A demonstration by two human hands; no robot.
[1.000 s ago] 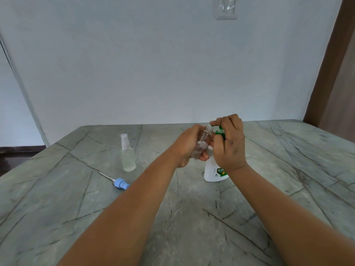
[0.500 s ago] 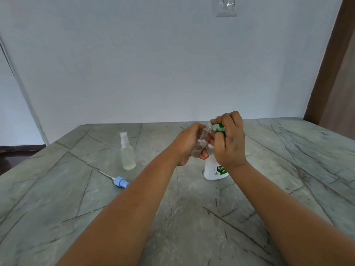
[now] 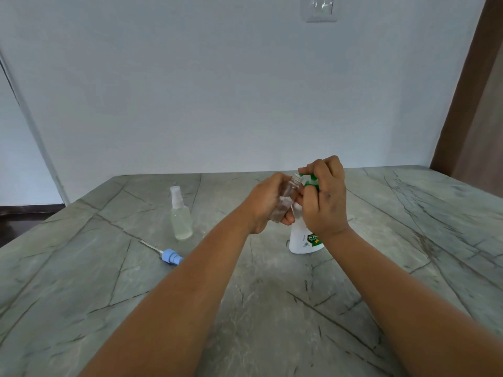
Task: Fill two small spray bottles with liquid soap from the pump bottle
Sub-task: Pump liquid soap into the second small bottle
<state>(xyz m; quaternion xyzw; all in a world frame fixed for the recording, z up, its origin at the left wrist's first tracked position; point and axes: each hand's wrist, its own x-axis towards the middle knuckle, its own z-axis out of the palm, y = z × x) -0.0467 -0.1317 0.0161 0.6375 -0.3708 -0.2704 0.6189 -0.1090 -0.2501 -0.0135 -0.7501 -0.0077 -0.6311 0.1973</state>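
Marble-patterned grey-green table [image 3: 81, 281] with dark veins fills my view. Toward the left stands a clear capped spray bottle [image 3: 180, 216], rounded, holding pale liquid; just nearer me lies a blue spray head [image 3: 171, 256] with its thin tube. My left hand [image 3: 268, 204] grasps a clear open spray bottle [image 3: 285, 198], tilted, its threaded neck at the green nozzle. My right hand [image 3: 324, 194] curls over the white pump bottle [image 3: 303, 238], fingers on its pump.
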